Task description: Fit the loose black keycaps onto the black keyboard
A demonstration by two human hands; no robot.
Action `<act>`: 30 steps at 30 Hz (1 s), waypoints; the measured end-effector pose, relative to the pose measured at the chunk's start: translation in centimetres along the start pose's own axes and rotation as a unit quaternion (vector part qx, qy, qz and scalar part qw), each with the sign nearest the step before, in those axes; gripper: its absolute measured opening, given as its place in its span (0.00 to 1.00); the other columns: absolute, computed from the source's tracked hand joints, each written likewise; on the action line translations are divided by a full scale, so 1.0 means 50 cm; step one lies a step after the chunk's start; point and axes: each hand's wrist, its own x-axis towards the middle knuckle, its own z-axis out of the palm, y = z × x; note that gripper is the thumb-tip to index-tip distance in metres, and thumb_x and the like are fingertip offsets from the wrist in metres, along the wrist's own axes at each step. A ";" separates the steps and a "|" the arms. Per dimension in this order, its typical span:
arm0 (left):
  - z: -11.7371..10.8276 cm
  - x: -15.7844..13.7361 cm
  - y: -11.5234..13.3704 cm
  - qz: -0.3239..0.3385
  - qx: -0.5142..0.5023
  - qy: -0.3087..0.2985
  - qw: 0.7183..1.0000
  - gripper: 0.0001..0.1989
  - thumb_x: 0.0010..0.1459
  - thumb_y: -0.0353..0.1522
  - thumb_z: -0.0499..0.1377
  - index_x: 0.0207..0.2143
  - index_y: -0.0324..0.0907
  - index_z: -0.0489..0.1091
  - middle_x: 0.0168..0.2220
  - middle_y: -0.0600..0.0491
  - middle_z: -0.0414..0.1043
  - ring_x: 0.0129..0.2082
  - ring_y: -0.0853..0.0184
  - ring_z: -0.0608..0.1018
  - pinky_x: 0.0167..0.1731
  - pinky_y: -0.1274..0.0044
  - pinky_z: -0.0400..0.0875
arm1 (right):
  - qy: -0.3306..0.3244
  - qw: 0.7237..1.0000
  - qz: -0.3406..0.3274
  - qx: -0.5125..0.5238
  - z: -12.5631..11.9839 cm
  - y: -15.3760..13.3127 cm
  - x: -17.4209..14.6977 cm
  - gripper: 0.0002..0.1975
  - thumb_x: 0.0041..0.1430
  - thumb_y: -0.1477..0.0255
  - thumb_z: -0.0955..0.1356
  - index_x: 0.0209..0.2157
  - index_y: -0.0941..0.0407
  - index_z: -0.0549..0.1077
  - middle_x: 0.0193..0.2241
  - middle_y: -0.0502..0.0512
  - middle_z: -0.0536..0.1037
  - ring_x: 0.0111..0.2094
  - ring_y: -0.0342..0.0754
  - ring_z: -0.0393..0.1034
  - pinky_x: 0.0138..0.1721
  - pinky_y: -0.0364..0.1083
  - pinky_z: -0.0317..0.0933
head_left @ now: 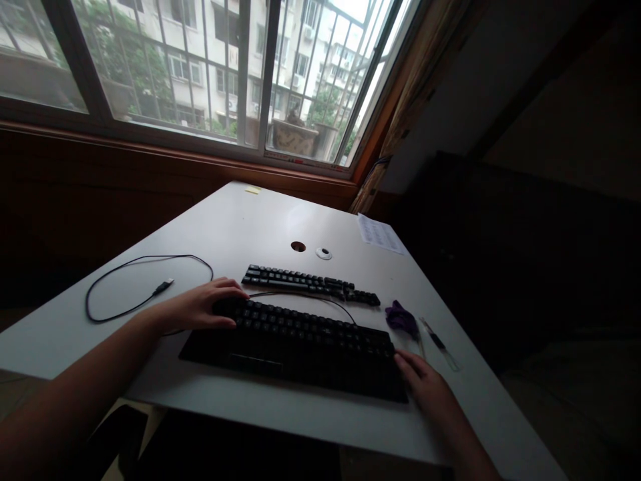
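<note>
A black keyboard (300,354) with a wide front palm rest lies across the white table in front of me. My left hand (213,304) is closed round its left end, thumb at the front and fingers over the back corner. At the other end, my right hand (418,377) grips the right edge with its fingertips; the thumb is hidden. Just behind the keyboard lie rows of loose black keycaps (300,278). A thin black cable runs between keyboard and keycaps, and its USB plug (163,287) rests on the table at the left.
To the right are a crumpled purple cloth (401,318) and a slim tool with a black grip and wire end (435,337). Farther back, the white table (265,220) has a round cable hole (298,246), a white ring cover (324,253) and printed paper (379,234).
</note>
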 end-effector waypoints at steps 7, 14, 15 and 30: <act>0.001 -0.001 -0.016 0.012 0.006 -0.009 1.000 0.26 0.64 0.44 0.65 0.61 0.48 0.69 0.56 0.45 0.71 0.56 0.56 0.74 0.58 0.67 0.70 | 0.007 1.000 0.011 -0.002 0.004 -0.007 -0.014 0.28 0.52 0.49 0.68 0.45 0.55 0.82 0.36 0.60 0.84 0.39 0.58 0.78 0.35 0.49 0.71; 0.002 -0.003 -0.020 0.019 0.008 -0.003 1.000 0.26 0.64 0.44 0.65 0.61 0.48 0.70 0.56 0.45 0.71 0.56 0.56 0.74 0.57 0.68 0.71 | 0.009 1.000 0.003 0.023 0.010 0.002 -0.017 0.28 0.55 0.49 0.68 0.47 0.55 0.82 0.39 0.59 0.84 0.40 0.57 0.79 0.39 0.50 0.72; 0.002 -0.004 -0.020 0.019 0.007 -0.001 1.000 0.26 0.64 0.44 0.65 0.61 0.49 0.70 0.56 0.45 0.71 0.56 0.55 0.74 0.57 0.68 0.71 | 0.011 1.000 0.002 0.023 0.011 0.004 -0.016 0.28 0.54 0.49 0.68 0.47 0.55 0.82 0.40 0.59 0.84 0.41 0.57 0.79 0.41 0.51 0.72; -0.003 -0.004 -0.013 0.014 0.010 -0.003 1.000 0.25 0.64 0.44 0.65 0.61 0.48 0.70 0.56 0.46 0.71 0.56 0.55 0.75 0.58 0.67 0.71 | 0.029 0.999 -0.011 0.014 0.016 0.003 -0.024 0.29 0.55 0.49 0.68 0.49 0.55 0.81 0.47 0.60 0.84 0.47 0.58 0.78 0.46 0.50 0.71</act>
